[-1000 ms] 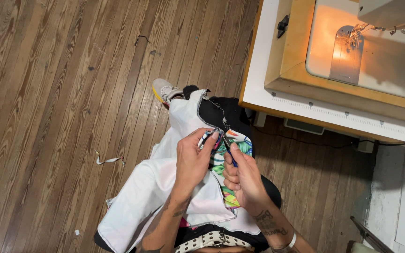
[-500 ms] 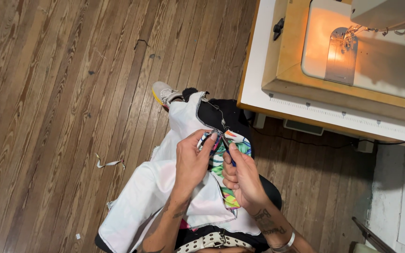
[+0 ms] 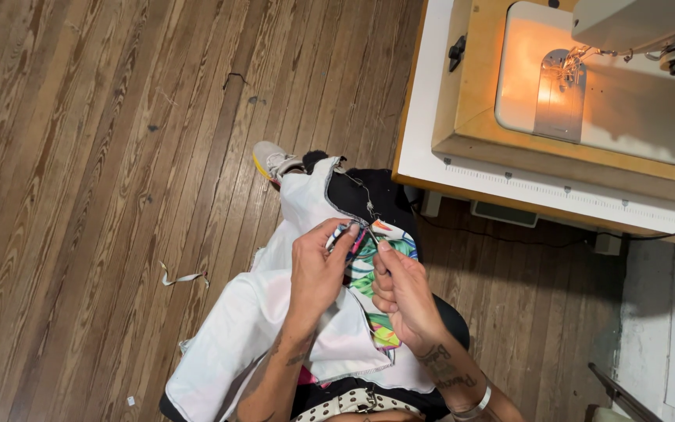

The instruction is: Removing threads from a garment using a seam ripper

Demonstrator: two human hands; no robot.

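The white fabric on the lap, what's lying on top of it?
On the white fabric lies a colourful leaf-print piece, pinched at its top edge by the left hand and right hand. The hands cover part of the print.

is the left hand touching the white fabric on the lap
Touching. The head view shows the left hand resting on the white fabric, its fingers pinching the fabric's edge beside the right hand, with no gap visible.

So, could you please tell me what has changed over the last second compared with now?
Very little. The left hand and right hand keep pinching the white garment with its colourful printed panel on the lap, fingers barely shifted. Only the view drifted slightly. The sewing machine, its lamp lit, and the fabric scrap on the floor stayed put.
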